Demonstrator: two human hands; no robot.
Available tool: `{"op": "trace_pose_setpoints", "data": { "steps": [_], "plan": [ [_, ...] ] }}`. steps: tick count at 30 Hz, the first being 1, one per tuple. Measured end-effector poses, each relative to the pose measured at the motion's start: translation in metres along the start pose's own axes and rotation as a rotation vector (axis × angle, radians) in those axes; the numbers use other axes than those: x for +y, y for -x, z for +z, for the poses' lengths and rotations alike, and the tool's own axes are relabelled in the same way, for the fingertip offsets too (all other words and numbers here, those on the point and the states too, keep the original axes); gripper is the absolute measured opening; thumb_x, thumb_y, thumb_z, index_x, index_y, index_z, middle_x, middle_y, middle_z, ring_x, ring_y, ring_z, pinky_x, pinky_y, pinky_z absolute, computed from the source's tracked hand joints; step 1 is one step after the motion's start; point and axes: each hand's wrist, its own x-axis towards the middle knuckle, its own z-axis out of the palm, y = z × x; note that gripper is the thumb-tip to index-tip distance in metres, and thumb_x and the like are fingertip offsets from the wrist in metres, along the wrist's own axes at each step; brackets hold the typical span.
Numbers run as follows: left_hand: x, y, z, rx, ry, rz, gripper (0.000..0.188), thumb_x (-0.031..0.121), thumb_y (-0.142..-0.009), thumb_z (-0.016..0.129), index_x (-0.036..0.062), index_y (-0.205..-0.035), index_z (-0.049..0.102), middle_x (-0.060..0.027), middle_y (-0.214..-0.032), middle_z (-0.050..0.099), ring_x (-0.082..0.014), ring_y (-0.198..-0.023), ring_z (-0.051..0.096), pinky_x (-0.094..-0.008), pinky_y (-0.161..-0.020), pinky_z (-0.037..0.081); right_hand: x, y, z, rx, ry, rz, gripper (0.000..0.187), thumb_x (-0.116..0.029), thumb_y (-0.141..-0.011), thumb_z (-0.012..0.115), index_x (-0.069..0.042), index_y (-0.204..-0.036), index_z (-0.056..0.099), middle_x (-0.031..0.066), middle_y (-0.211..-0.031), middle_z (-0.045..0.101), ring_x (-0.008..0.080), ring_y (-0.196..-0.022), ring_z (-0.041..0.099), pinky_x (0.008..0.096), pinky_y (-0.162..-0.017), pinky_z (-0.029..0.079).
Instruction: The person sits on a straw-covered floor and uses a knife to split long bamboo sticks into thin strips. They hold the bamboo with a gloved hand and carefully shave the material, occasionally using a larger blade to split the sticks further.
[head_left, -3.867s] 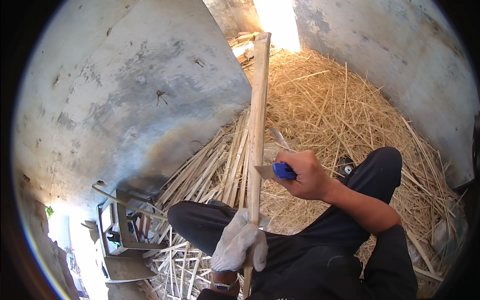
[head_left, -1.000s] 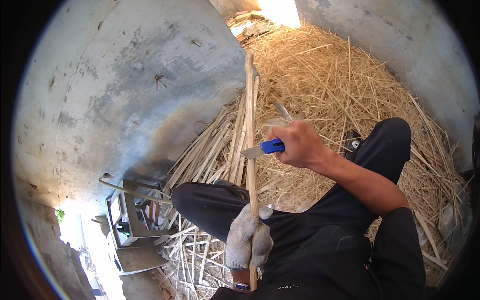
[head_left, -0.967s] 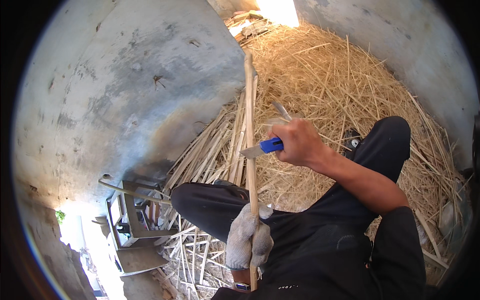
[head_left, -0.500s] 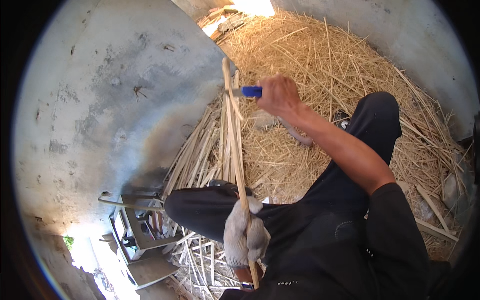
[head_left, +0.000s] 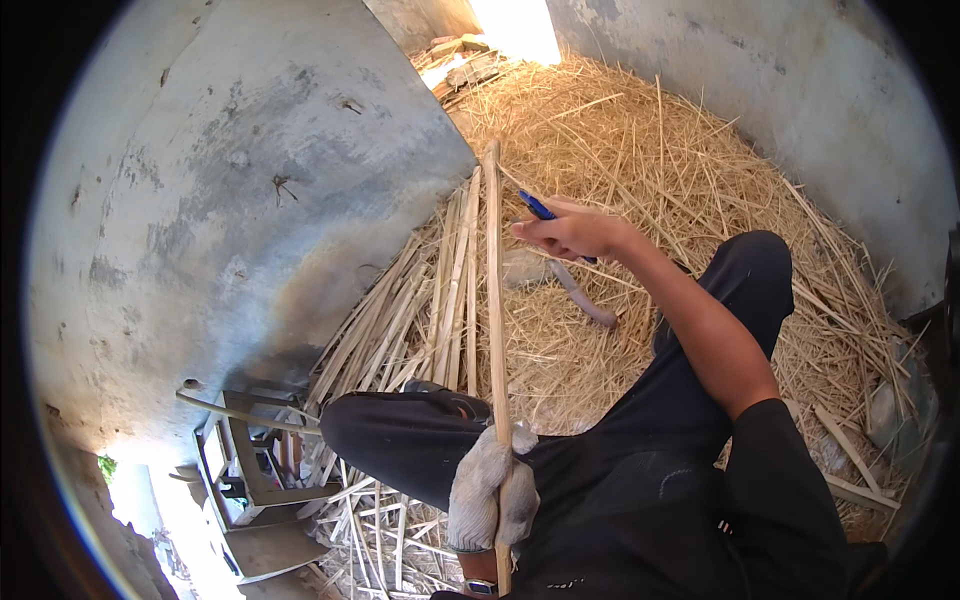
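Observation:
My left hand (head_left: 478, 500), in a pale knitted glove, is closed around the lower part of a long, light wooden stick (head_left: 495, 300). The stick stands nearly straight up the view, its far end in front of the wall's edge. My bare right hand (head_left: 575, 232) is closed on a knife with a blue handle (head_left: 538, 206), just right of the stick's upper part. The blade appears thin and edge-on, pointing up toward the stick's far end; whether it touches the wood I cannot tell.
A thick heap of straw-like shavings (head_left: 620, 150) covers the floor ahead. Split strips (head_left: 400, 310) lean beside the grey wall (head_left: 250, 150). A curved greyish piece (head_left: 583, 296) lies beyond my right forearm. A wooden frame-like stool (head_left: 260, 480) stands at lower left. My legs are folded under the stick.
My right hand with the knife has moved down and turned, leaving the stick's left side. The stick has swung more upright, and the sliver on it no longer shows.

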Motion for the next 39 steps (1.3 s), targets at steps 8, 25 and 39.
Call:
{"op": "trace_pose_setpoints", "data": {
  "steps": [8, 25, 39],
  "plan": [
    [0.007, 0.016, 0.007, 0.062, -0.063, -0.052, 0.034, 0.031, -0.099, 0.053, -0.0001, -0.112, 0.053, -0.0034, -0.042, 0.042, -0.0113, -0.027, 0.033, -0.0249, -0.027, 0.025, -0.02, 0.022, 0.02, 0.609, 0.59, -0.338, 0.009, -0.01, -0.078, 0.062, -0.007, -0.07, 0.059, 0.0076, -0.052, 0.057, 0.0228, -0.045, 0.058, 0.0377, -0.047, 0.045],
    [-0.016, 0.003, 0.002, -0.146, 0.082, -0.085, 0.029, 0.031, -0.107, 0.038, 0.0029, -0.112, 0.044, 0.0005, -0.041, 0.036, -0.011, -0.025, 0.035, -0.0241, -0.024, 0.027, -0.011, 0.011, 0.005, -0.266, -0.849, -0.111, 0.033, -0.022, -0.091, 0.053, -0.019, -0.062, 0.039, -0.0059, -0.052, 0.035, 0.0071, -0.039, 0.028, 0.027, -0.036, 0.021],
    [0.005, -0.012, -0.034, -0.001, 0.124, 0.095, 0.034, 0.034, -0.109, 0.026, 0.0047, -0.109, 0.044, 0.0018, -0.045, 0.036, -0.0109, -0.024, 0.033, -0.024, -0.021, 0.028, 0.036, 0.0, 0.067, 0.199, 0.479, 0.07, 0.043, -0.045, -0.09, 0.065, -0.002, -0.084, 0.069, 0.0173, -0.075, 0.068, 0.0288, -0.07, 0.068, 0.0414, -0.066, 0.052]
  ]
}}
